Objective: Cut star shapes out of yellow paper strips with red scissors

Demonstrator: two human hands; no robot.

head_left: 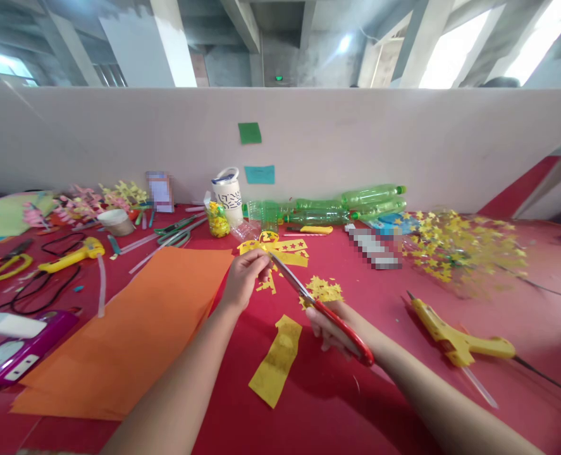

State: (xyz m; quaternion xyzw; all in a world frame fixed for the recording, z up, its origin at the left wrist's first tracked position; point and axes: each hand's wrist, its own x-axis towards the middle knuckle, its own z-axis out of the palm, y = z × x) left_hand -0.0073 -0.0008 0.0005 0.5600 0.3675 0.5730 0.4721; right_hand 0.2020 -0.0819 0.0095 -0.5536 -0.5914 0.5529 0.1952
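Scissors (339, 328) with red handles, where are they, please?

They are beyond the yellow strip (276, 363) and reach to its right side. The right hand (334, 325) is closed around their handles, and the blades point toward the left hand (248, 278).

And how is the grip of this left hand?

It is beyond the strip, a little to the left. Thumb and finger are together, near the blade tips, but I cannot tell if something is between them.

Which other things do you see around the strip?

Orange sheets (133, 328) lie to the left of it, and a yellow glue gun (455, 344) lies to the right. Small yellow stars (325, 289) are in a pile beyond it, and green bottles (320, 212) lie farther beyond, near the white wall (166, 133)
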